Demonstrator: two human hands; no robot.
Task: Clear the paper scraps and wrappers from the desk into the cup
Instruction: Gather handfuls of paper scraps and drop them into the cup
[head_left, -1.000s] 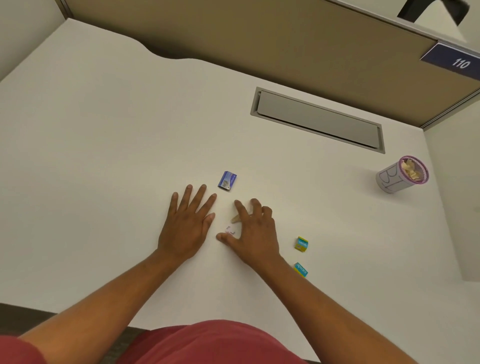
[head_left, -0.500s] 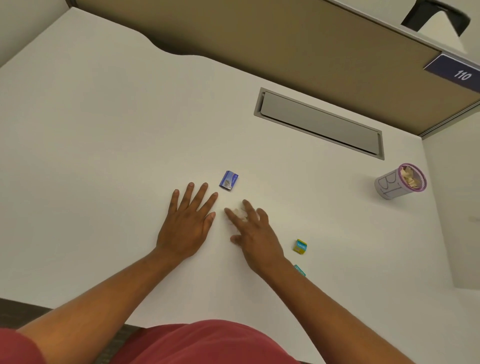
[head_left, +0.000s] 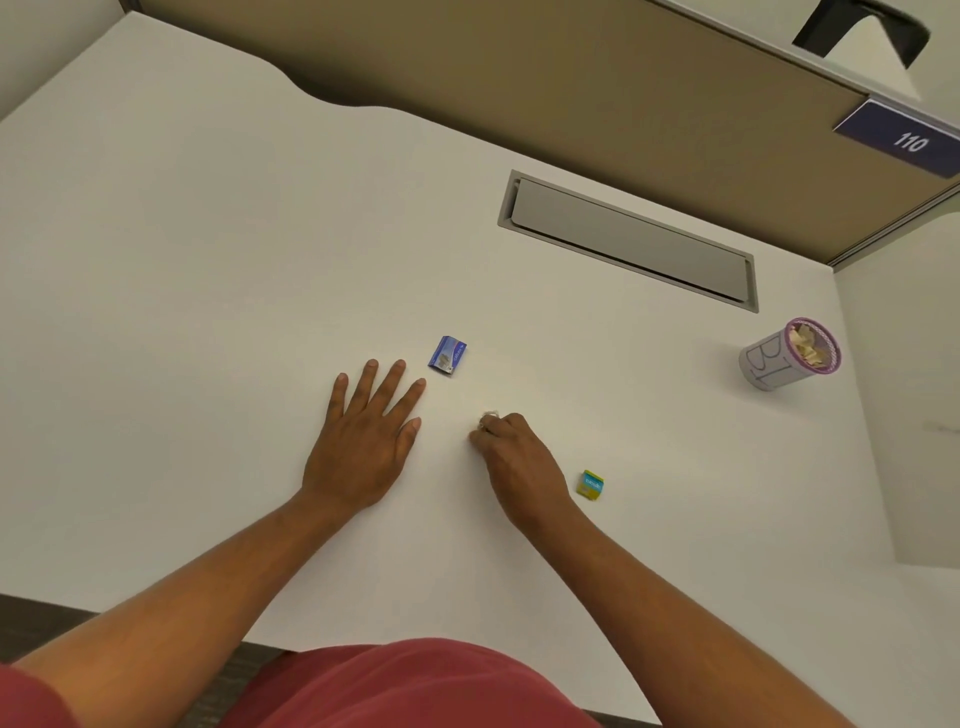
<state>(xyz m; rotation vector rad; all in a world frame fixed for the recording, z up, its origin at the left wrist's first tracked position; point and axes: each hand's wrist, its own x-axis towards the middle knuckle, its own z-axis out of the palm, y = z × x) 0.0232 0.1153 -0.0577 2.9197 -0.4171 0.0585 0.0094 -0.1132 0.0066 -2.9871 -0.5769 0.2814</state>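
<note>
My right hand (head_left: 511, 449) is curled at the middle of the white desk (head_left: 208, 260) and holds small pale paper scraps (head_left: 489, 415) that peek out past the knuckles. Flat on the desk to its left lies my left hand (head_left: 366, 434), fingers spread and holding nothing. A blue wrapper (head_left: 448, 355) lies just beyond my left fingertips. To the right of my right wrist sits a yellow-and-teal wrapper (head_left: 590, 485). The cup (head_left: 787, 353), white with a purple rim and paper scraps inside, stands at the far right of the desk.
A grey recessed cable tray (head_left: 628, 241) is set into the desk near the back. A tan partition (head_left: 519, 78) rises behind the desk, with a "110" sign (head_left: 906, 140) at the upper right. The desk's right edge runs just past the cup.
My right hand has drawn its fingers in around the scraps that lay beneath it. A teal wrapper near my right forearm is now hidden. My left hand has stayed flat.
</note>
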